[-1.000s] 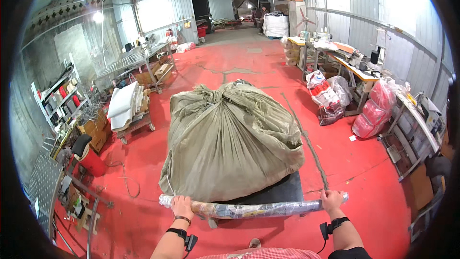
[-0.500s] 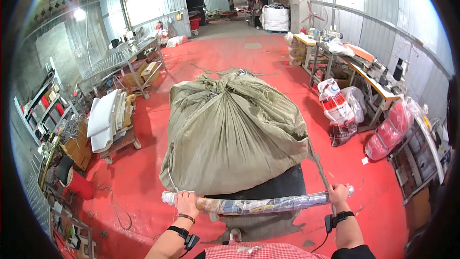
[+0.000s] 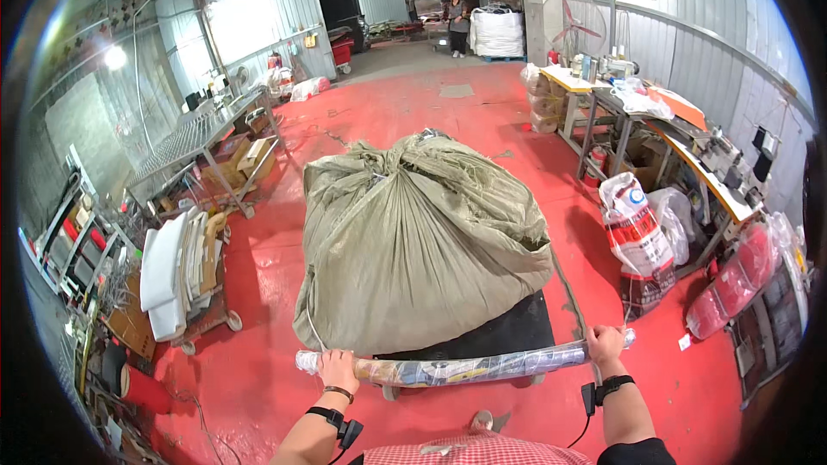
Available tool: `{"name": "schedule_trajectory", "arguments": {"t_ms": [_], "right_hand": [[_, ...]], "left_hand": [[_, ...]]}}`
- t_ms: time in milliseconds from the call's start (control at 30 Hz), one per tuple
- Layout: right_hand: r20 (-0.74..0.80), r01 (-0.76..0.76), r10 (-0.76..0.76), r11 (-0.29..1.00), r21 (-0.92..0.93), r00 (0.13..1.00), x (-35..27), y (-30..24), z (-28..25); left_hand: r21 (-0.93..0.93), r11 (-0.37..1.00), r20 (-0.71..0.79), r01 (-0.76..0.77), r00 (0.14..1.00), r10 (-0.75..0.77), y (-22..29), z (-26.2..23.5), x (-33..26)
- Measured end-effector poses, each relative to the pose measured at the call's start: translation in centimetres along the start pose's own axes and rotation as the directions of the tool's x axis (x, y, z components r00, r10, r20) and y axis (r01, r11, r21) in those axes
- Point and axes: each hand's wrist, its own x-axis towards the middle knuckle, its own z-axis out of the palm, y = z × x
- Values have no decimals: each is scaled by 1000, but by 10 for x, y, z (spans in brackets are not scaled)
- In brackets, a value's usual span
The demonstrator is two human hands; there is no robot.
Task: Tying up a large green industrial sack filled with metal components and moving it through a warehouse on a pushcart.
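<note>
Both my hands are closed around a long push handle point(image 3: 469, 369) wrapped in clear film over patterned paper. My left hand point(image 3: 338, 370) grips it near its left end; my right hand point(image 3: 606, 344) holds it close to the right end. Just beyond the handle, a large tied olive cloth bundle point(image 3: 422, 250) sits on a black flat cart point(image 3: 508, 327), its gathered cloth knotted on top. A cart wheel point(image 3: 390, 393) shows below the handle. The bundle hides most of the cart. Each of my wrists wears a black strapped device.
On the left, a cart of stacked white sheets point(image 3: 168, 267) stands before a metal table point(image 3: 185, 142). To the right are a printed sack point(image 3: 636, 237), a red plastic-wrapped bundle point(image 3: 732, 280) and sewing tables point(image 3: 711, 174). Far ahead, a person point(image 3: 457, 26) stands beside a white bulk bag point(image 3: 497, 34).
The cart, bundle and I have moved forward over the red floor. Side tables, sack and stacked sheets have shifted nearer and outward. Both hands keep their grip on the handle.
</note>
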Motion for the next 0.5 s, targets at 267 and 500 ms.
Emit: {"name": "schedule_trajectory", "arguments": {"t_ms": [267, 500], "right_hand": [[73, 36, -30, 995, -89, 997, 201, -53, 72], [66, 16, -14, 999, -32, 998, 380, -87, 131]], "left_hand": [[46, 998, 50, 41, 998, -43, 17, 61, 201], [-31, 999, -43, 32, 999, -33, 38, 105, 374]]}}
